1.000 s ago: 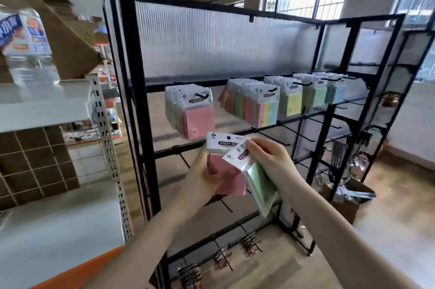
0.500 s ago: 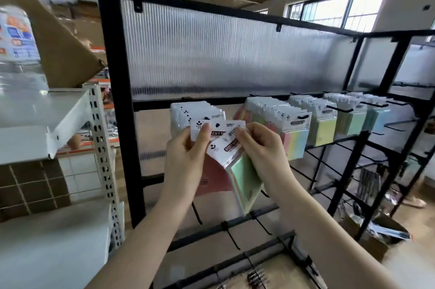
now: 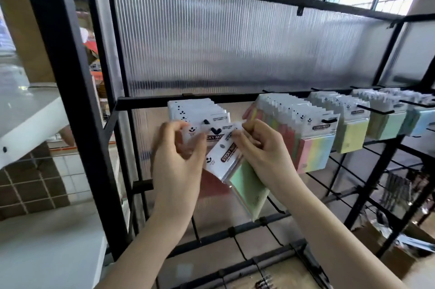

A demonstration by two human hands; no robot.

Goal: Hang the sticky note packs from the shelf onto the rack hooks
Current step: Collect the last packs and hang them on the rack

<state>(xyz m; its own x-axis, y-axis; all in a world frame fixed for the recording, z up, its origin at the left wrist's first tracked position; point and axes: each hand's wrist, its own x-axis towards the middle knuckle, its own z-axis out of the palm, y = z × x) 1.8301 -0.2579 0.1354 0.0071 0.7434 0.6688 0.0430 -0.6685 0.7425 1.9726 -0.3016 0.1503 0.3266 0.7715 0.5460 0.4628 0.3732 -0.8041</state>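
Sticky note packs: the pink pack [image 3: 213,133] sits at the leftmost rack hook [image 3: 206,122], its header pinched by the left hand [image 3: 175,159]; the green pack [image 3: 244,185] hangs tilted beside it, gripped by the right hand [image 3: 261,150].

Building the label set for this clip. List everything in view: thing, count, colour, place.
black metal display rack: one, black, fills centre
ribbed translucent back panel: one, grey-white, behind hooks
hanging sticky note packs: several rows, count unclear, pink, multicolour, yellow, green, blue, upper rail
pink sticky note pack: one, held at leftmost hook
green sticky note pack: one, tilted, in front of pink
white metal shelf: one, far left
cardboard box: one, brown, floor lower right
left hand: grips pink pack
right hand: grips green pack
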